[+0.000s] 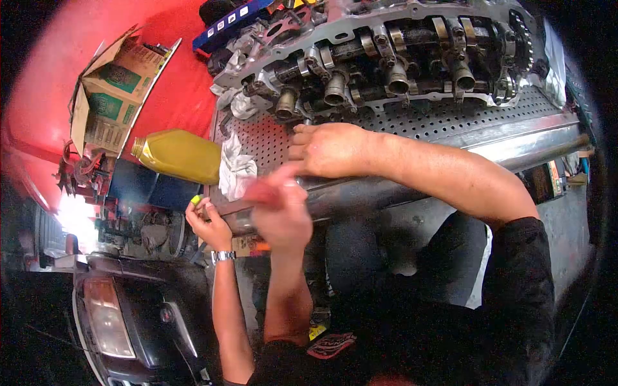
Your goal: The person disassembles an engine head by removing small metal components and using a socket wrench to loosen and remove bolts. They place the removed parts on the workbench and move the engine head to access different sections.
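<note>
Three hands over the perforated metal tabletop [412, 119]: right hand [329, 149] lies knuckles-up on the sheet, just below the cylinder head [386, 58] that sits on the tabletop, fingers curled under, so cannot tell whether its grip has hold of anything. Left hand [282, 211] is motion-blurred just beside it at the tabletop's near edge, something reddish at the fingertips; grip unreadable. Another person's hand [207, 224], wristwatch on, pinches a small yellow-green cap [196, 200] close to the white rag [237, 168] and the amber bottle [183, 154].
</note>
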Motion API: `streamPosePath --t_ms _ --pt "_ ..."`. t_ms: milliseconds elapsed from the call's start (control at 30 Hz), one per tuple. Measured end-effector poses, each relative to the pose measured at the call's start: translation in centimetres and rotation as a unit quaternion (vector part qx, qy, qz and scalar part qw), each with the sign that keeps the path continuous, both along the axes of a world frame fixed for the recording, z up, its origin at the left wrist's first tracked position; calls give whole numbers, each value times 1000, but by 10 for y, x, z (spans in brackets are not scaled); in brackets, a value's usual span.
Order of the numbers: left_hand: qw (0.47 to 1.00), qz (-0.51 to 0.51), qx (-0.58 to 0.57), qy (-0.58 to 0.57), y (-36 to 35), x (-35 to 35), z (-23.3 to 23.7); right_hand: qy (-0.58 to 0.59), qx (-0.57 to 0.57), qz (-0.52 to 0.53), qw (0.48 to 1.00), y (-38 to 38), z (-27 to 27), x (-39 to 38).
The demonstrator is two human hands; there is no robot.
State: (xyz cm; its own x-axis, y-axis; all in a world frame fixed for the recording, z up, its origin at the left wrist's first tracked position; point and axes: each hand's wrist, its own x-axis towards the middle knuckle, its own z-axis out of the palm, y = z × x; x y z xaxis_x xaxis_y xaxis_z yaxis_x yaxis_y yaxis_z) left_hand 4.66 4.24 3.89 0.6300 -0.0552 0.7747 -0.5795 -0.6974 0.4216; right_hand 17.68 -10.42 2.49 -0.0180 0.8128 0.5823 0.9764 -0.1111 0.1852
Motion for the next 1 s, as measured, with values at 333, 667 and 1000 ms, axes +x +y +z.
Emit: streamPosePath --t_ms 333,667,1000 --pt "818 -65 -557 132 6 1 -1 47 -41 -19 998 2 5 -4" --pt "996 39 19 78 4 -6 -8 18 -26 -12 999 9 -9 3" --pt "895 -136 -402 139 11 4 -1 -2 -30 -46 998 8 -2 -1"
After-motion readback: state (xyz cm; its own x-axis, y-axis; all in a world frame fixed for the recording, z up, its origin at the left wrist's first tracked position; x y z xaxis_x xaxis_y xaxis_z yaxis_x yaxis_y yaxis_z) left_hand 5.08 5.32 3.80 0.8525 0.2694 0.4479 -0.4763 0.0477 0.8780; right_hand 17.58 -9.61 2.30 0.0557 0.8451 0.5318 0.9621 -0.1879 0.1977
